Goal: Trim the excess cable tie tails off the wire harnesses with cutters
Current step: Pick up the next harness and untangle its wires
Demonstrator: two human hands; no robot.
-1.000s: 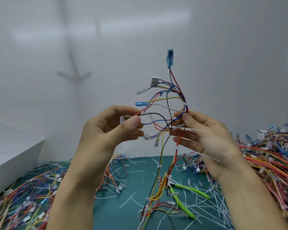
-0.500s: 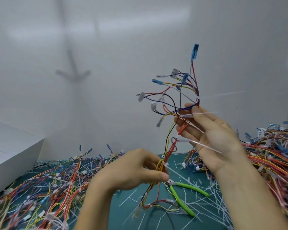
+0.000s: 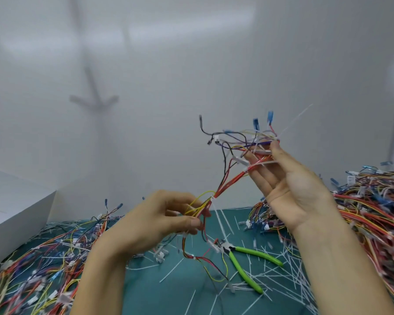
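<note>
Holding a wire harness (image 3: 228, 185) above the bench (image 3: 146, 292), the left hand (image 3: 159, 221) pinches its lower wires while the right hand (image 3: 289, 185) pinches its upper bundle. Cutters (image 3: 229, 250) lie untouched mid-bench, below.

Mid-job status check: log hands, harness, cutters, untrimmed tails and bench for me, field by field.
left hand: pinches wire harness low, by a tie
right hand: thumb pins the harness's upper end against the fingers
harness position: in the air, between both hands
cutters: green handles, lying on teal mat, in neither hand
untrimmed tails: upright tail past right thumb; hanging tail below lower tie
bench: left pile, right pile of harnesses; cut tails scattered
</note>
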